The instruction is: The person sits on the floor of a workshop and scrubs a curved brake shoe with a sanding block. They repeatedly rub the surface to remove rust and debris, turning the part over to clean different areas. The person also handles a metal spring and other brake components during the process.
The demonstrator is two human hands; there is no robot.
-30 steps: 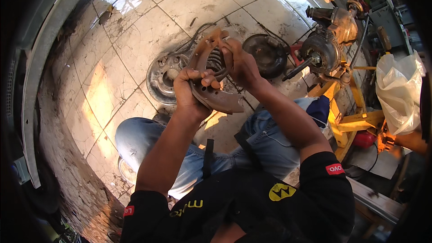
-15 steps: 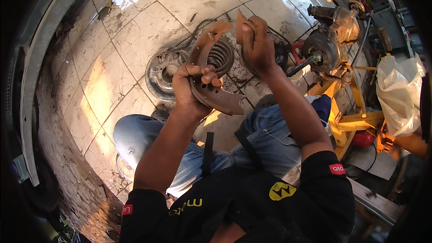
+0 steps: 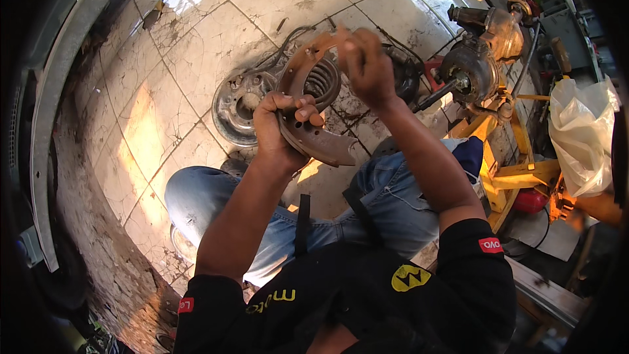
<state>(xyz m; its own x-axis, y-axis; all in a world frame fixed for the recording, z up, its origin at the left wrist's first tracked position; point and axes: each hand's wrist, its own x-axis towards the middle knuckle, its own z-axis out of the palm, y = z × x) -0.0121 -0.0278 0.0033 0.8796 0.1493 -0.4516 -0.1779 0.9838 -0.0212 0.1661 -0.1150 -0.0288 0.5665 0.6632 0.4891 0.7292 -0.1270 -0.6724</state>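
My left hand (image 3: 278, 121) is closed around the middle of a curved, rust-brown brake shoe (image 3: 324, 146), thumb and fingers wrapped over its web. The shoe is raised above the floor, one end pointing away from me and the other toward my right knee. At its far end my right hand (image 3: 369, 69) is closed on a piece of brown sandpaper (image 3: 342, 35), smeared by motion and mostly hidden by the fingers. Behind the shoe lie a coil spring (image 3: 324, 82) and a round metal drum plate (image 3: 226, 111) on the tiles.
A greasy axle assembly (image 3: 481, 52) rests on a yellow stand (image 3: 527, 174) at the right. A clear plastic bag (image 3: 580, 137) hangs beside it. Black cable (image 3: 286, 46) runs across the tiled floor (image 3: 157, 105). A metal rail (image 3: 49, 98) curves along the left.
My right hand has moved slightly left and down, bringing the sandpaper to the shoe's far end; it was held apart and upright before. My left hand and the shoe stay nearly still.
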